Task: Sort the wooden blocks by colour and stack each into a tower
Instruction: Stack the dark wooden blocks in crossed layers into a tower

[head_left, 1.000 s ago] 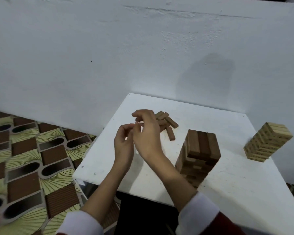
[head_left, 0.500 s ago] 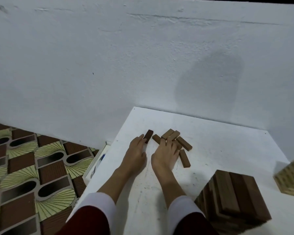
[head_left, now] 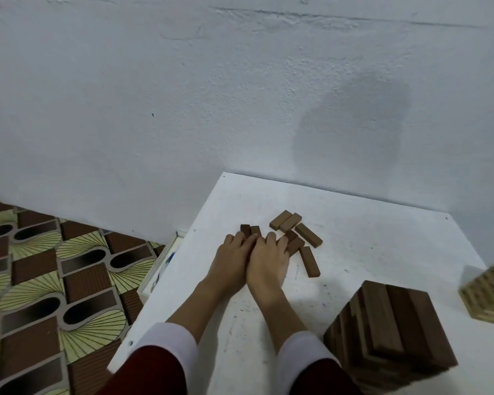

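hands [head_left: 251, 263] side by side, palms down, touching

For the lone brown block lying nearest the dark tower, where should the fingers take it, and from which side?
Take the lone brown block across its long side faces near mid-length, from above. It lies flat on the table, apart from its neighbours, so both sides are free.

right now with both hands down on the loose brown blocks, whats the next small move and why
Probably close the left hand and right hand round the two dark blocks at their fingertips and lift them toward the brown tower. Both hands lie flat, with no grip yet, and loose blocks remain unstacked.
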